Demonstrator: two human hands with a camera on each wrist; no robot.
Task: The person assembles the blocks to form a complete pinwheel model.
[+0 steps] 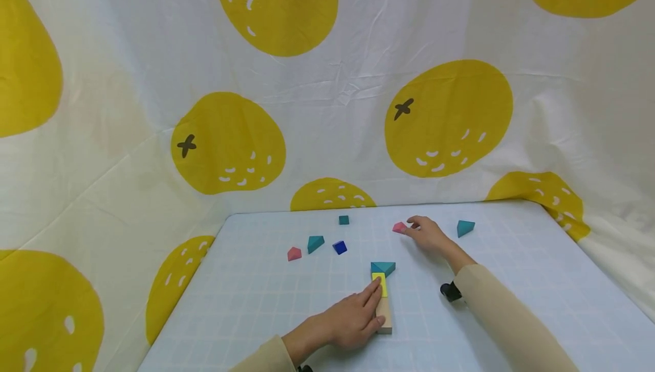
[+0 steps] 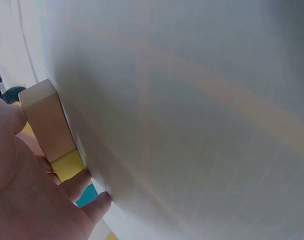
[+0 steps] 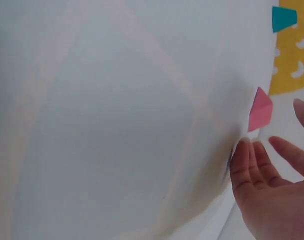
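My left hand (image 1: 353,318) lies along a short row of blocks, its extended fingers on the yellow block (image 1: 382,286) and its thumb at the plain wooden block (image 1: 385,310). Two teal triangular blocks (image 1: 384,268) sit together at the row's far end. In the left wrist view the wooden block (image 2: 51,125) and yellow block (image 2: 67,166) adjoin end to end. Farther back, my right hand (image 1: 428,234) has its fingertips close beside a pink block (image 1: 399,227). The right wrist view shows spread fingers and thumb just short of that pink block (image 3: 261,110).
On the left half of the table stand another pink block (image 1: 294,253), a teal triangular block (image 1: 315,243) and a blue block (image 1: 340,247). A small teal block (image 1: 344,220) is near the back edge. Another teal block (image 1: 465,227) lies right of my right hand. Patterned cloth (image 1: 332,133) hangs behind.
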